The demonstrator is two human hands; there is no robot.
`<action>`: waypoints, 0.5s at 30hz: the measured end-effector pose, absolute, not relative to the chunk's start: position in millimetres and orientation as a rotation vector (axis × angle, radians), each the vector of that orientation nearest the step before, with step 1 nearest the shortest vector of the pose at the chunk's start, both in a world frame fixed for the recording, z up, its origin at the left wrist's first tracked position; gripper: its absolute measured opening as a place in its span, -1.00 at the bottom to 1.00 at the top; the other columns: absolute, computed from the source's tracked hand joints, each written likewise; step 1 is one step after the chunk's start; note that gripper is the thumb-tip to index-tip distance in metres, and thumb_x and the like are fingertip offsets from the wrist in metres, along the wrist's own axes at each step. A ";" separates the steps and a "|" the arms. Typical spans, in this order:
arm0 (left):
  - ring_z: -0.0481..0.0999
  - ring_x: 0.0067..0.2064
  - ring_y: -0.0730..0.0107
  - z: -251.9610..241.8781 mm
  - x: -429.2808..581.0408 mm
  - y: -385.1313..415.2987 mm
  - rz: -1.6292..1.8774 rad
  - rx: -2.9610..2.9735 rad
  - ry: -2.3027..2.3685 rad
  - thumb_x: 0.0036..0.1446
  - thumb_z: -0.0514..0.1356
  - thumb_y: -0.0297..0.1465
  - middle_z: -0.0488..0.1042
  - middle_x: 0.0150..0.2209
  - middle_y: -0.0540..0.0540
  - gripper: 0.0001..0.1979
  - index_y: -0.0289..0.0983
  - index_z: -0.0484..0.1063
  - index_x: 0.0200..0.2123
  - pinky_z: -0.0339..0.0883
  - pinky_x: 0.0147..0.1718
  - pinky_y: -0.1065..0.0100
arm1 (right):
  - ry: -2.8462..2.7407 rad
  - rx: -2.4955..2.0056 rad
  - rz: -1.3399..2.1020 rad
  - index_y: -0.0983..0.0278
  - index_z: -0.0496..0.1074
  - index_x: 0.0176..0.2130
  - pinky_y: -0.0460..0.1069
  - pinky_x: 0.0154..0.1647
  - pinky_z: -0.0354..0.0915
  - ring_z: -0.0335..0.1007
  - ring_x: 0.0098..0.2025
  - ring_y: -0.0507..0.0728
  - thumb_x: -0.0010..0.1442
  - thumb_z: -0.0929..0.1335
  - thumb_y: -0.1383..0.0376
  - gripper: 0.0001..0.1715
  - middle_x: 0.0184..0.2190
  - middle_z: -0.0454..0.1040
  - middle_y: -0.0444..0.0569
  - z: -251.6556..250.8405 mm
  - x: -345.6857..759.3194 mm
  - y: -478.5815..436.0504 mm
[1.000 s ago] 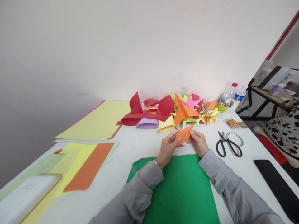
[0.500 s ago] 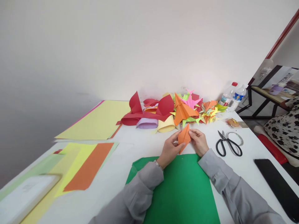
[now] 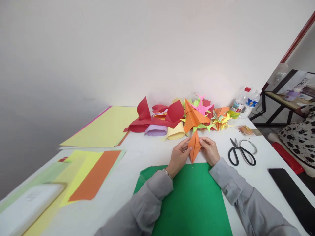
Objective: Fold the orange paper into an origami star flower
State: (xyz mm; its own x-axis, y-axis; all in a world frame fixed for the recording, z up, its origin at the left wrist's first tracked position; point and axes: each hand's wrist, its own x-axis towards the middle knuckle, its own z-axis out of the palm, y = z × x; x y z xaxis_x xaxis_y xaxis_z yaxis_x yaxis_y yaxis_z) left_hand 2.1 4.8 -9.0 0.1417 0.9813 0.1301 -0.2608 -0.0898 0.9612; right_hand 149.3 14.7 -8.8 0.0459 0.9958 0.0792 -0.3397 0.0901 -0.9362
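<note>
Between my hands is an orange folded paper point(image 3: 194, 147), a long diamond with a crease down its middle, standing point up over the far edge of a green sheet point(image 3: 192, 200). My left hand point(image 3: 179, 155) pinches its left corner between thumb and fingers. At the right corner, my right hand point(image 3: 210, 150) holds it the same way. Right behind it stands a larger orange folded paper piece point(image 3: 194, 116), among pink and green pointed paper shapes point(image 3: 203, 106).
Black-handled scissors point(image 3: 240, 152) lie to the right near a black flat object point(image 3: 292, 196). Two plastic bottles point(image 3: 243, 103) stand at the back. Rolled red paper point(image 3: 147, 114), coloured strips point(image 3: 95, 177) and a white box point(image 3: 29, 203) occupy the left. A person in patterned clothing point(image 3: 299, 134) sits at right.
The orange folded paper has turned from a slant to nearly upright, its face now toward me. My left thumb has drawn back to its left corner. Both hands keep their hold.
</note>
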 end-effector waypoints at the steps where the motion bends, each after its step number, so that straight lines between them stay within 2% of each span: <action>1: 0.49 -0.02 0.15 -8.5 2.1 4.6 1.283 1.165 0.847 -0.06 0.27 -0.34 0.50 -0.04 -0.25 -0.44 -0.36 0.35 0.06 0.32 0.02 0.12 | -0.978 -0.901 1.288 0.27 0.52 -0.41 -0.08 -0.55 0.21 0.25 -0.56 -0.01 -0.04 0.46 0.14 -0.75 -0.54 0.44 -0.13 -8.3 149.4 14.6; 10: 0.49 -0.03 0.12 -9.0 2.3 5.4 1.322 1.134 0.886 -0.10 0.30 -0.27 0.53 -0.09 -0.21 -0.49 -0.34 0.42 -0.04 0.37 -0.03 0.12 | -1.020 -0.903 1.333 0.25 0.56 -0.32 -0.06 -0.51 0.23 0.28 -0.53 0.02 -0.06 0.46 0.15 -0.72 -0.46 0.51 -0.09 -10.6 150.0 15.3; 15: 0.54 -0.12 0.13 -8.0 2.0 5.1 1.331 1.094 0.890 -0.11 0.31 -0.27 0.56 -0.15 -0.20 -0.53 -0.34 0.44 -0.10 0.42 -0.10 0.11 | -0.991 -0.907 1.326 0.25 0.56 -0.32 -0.05 -0.52 0.23 0.28 -0.56 0.02 -0.06 0.46 0.16 -0.73 -0.53 0.50 -0.10 -13.3 150.1 16.7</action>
